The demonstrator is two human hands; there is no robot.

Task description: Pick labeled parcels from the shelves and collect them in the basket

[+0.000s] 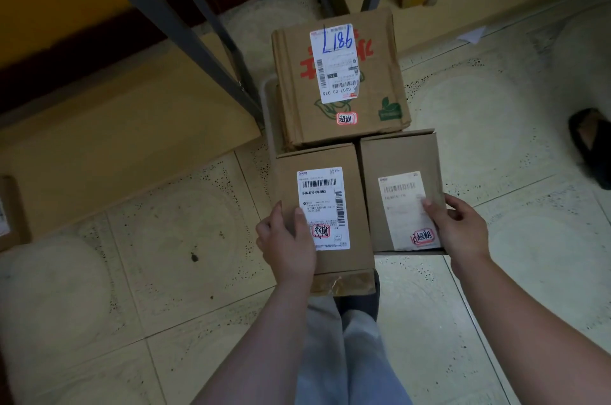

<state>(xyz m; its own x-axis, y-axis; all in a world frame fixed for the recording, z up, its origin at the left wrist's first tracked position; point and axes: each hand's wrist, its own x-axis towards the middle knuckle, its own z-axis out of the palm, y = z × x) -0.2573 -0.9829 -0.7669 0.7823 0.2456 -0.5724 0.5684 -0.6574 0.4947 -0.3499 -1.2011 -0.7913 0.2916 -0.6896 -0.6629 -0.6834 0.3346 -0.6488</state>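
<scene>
Where shelf legs stand, speckled floor tiles

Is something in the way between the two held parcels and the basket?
Nothing visible does. The left hand grips the left parcel, the right hand the right parcel, both close beside the L186 parcel that lies over the grey basket. Only the basket's left rim shows, so the room beneath cannot be judged.

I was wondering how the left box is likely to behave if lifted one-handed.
The left box probably stays stiff: its cardboard faces look flat and uncrushed. It may be fairly light, since the left hand grips it by one edge alone. The glossy tape at its near end could be slippery, so bare cardboard seems the safer hold.
</scene>
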